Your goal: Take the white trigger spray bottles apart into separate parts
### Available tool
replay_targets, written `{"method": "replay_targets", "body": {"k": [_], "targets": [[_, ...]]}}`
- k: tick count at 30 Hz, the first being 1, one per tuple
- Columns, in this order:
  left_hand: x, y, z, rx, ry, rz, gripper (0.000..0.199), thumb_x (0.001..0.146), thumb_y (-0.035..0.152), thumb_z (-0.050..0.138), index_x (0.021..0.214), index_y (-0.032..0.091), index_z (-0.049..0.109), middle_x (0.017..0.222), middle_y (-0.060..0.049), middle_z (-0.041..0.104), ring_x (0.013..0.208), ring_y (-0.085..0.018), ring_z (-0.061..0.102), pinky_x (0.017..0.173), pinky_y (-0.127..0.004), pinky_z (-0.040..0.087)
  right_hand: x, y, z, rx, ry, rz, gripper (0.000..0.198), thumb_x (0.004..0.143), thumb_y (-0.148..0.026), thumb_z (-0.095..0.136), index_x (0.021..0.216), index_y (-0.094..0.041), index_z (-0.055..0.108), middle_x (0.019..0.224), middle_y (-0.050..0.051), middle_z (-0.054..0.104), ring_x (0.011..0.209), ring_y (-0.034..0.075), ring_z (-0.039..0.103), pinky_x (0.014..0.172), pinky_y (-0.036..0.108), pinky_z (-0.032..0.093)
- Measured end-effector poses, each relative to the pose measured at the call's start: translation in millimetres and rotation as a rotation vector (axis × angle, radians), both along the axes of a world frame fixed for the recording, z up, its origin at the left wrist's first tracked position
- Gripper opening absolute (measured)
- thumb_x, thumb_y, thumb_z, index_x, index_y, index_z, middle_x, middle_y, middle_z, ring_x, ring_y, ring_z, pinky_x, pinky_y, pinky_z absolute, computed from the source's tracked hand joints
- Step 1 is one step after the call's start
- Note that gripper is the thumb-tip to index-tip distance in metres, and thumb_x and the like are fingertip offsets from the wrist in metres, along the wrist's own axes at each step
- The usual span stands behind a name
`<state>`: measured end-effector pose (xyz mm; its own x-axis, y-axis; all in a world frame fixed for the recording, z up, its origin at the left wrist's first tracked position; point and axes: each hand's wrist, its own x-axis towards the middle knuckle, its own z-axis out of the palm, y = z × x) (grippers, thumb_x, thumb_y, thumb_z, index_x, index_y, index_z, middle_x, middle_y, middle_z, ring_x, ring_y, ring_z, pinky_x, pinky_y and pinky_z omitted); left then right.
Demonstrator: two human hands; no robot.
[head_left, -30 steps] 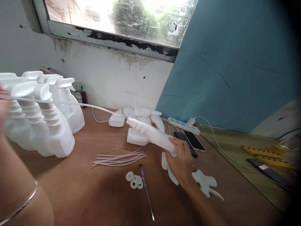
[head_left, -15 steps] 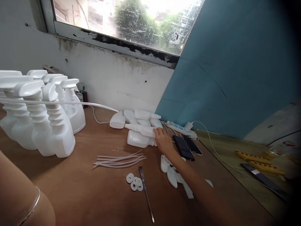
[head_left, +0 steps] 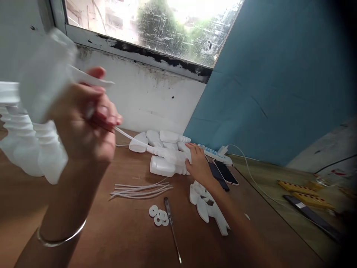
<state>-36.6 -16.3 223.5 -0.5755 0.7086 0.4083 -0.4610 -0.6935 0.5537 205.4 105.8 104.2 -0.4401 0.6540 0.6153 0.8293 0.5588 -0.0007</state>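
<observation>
My left hand (head_left: pixel 86 123) is raised at the left, fingers curled round a white spray trigger head (head_left: pixel 46 74), which is smeared by motion. From below the hand a thin white dip tube (head_left: pixel 126 134) slants down to the neck of a white plastic bottle (head_left: pixel 170 155) lying on its side; whether the tip is inside the neck I cannot tell. At that bottle's base, my right hand (head_left: pixel 199 163) grips it between thumb and fingers. Another white bottle (head_left: pixel 161 166) lies just in front, and several more white bottles (head_left: pixel 170 136) lie behind.
Assembled spray bottles (head_left: pixel 16 145) stand at the left. On the brown table (head_left: pixel 125 234) lie loose tubes (head_left: pixel 142 191), white washers (head_left: pixel 158 215), a screwdriver (head_left: pixel 173 230) and loose white trigger parts (head_left: pixel 208 208). Phones (head_left: pixel 226 173) and a power strip (head_left: pixel 214 152) sit right of my right hand.
My left hand has come up into view with the trigger head, and the tube's end has moved down to the bottle neck. My right hand has shifted slightly right on the bottle.
</observation>
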Motion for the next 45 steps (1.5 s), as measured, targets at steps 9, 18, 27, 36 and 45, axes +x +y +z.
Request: {"method": "replay_targets", "body": {"k": [9, 18, 27, 36, 45], "targets": [[77.9, 26.2, -52.3, -0.236, 0.138, -0.304, 0.007, 0.067, 0.02, 0.055, 0.068, 0.018, 0.062, 0.068, -0.001, 0.058, 0.068, -0.016, 0.059, 0.053, -0.024, 0.046, -71.1, -96.8, 48.6, -0.322, 0.634, 0.492, 0.021, 0.085, -0.022, 0.049, 0.104, -0.021, 0.056, 0.096, 0.002, 0.061, 0.084, 0.014, 0.059, 0.073, 0.028, 0.048], [88.7, 22.8, -61.7, -0.322, 0.089, -0.442, 0.024, 0.067, 0.024, 0.058, 0.091, 0.022, 0.059, 0.058, 0.001, 0.056, 0.074, -0.022, 0.063, 0.049, -0.024, 0.047, -76.4, -97.8, 34.3, -0.492, 1.001, 0.445, 0.018, 0.083, -0.027, 0.052, 0.095, -0.019, 0.062, 0.072, -0.002, 0.056, 0.064, 0.011, 0.05, 0.055, 0.022, 0.041], [90.5, 18.2, -61.8, -0.332, 0.012, -0.471, 0.02, 0.067, 0.021, 0.059, 0.087, 0.02, 0.061, 0.061, 0.001, 0.054, 0.075, -0.017, 0.061, 0.067, -0.026, 0.048, -81.5, -99.2, 30.9, -0.491, 1.155, 0.406, 0.017, 0.076, -0.029, 0.06, 0.066, -0.015, 0.059, 0.058, -0.004, 0.044, 0.054, 0.007, 0.039, 0.048, 0.02, 0.035], [80.6, 6.9, -50.4, -0.31, -0.091, -0.61, 0.022, 0.061, 0.01, 0.052, 0.08, 0.017, 0.06, 0.038, 0.007, 0.035, 0.055, -0.011, 0.052, 0.057, -0.019, 0.044, -82.9, -109.0, 35.9, -0.391, 1.025, 0.538, 0.013, 0.077, -0.021, 0.058, 0.065, -0.017, 0.06, 0.055, -0.005, 0.048, 0.049, 0.006, 0.042, 0.046, 0.019, 0.036], [81.7, 5.0, -47.1, -0.224, -0.264, -0.552, 0.022, 0.052, 0.007, 0.045, 0.068, 0.017, 0.055, 0.033, 0.008, 0.023, 0.039, -0.008, 0.039, 0.051, -0.02, 0.04, -85.1, -110.6, 38.4, -0.478, 0.963, 0.633, 0.018, 0.081, -0.02, 0.053, 0.068, -0.018, 0.064, 0.062, -0.002, 0.056, 0.057, 0.009, 0.05, 0.05, 0.02, 0.041]]}}
